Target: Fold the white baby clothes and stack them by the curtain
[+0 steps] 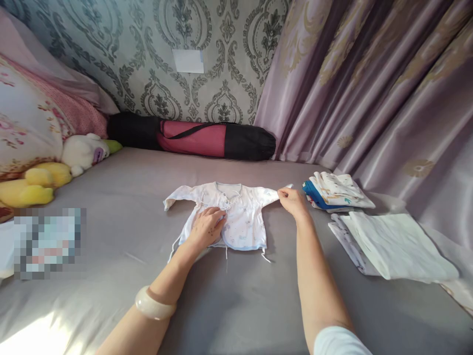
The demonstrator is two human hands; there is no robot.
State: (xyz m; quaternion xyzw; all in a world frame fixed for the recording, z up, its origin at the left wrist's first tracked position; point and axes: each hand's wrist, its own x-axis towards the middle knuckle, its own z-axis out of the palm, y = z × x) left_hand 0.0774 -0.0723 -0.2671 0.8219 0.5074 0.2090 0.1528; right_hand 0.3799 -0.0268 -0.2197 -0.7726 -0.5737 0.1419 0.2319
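Observation:
A small white baby shirt (244, 224) with pale blue trim and tie strings lies spread on the grey bed sheet (236, 301), sleeves out to both sides. My left hand (207, 228) rests on the left part of the shirt's body, palm down, with its fingers lying over the fabric. At the end of the right-hand sleeve, my right hand (291, 201) pinches the cuff between thumb and fingers. The left-hand sleeve lies bent on the sheet, apart from both hands.
Folded baby clothes (338, 190) are stacked at the right, with a folded pale green cloth (401, 244) nearer me. A black and red rolled bag (194, 138) lies along the wall. Plush toys (83, 153) and a floral pillow (25, 113) sit at the left; curtains (362, 74) hang right.

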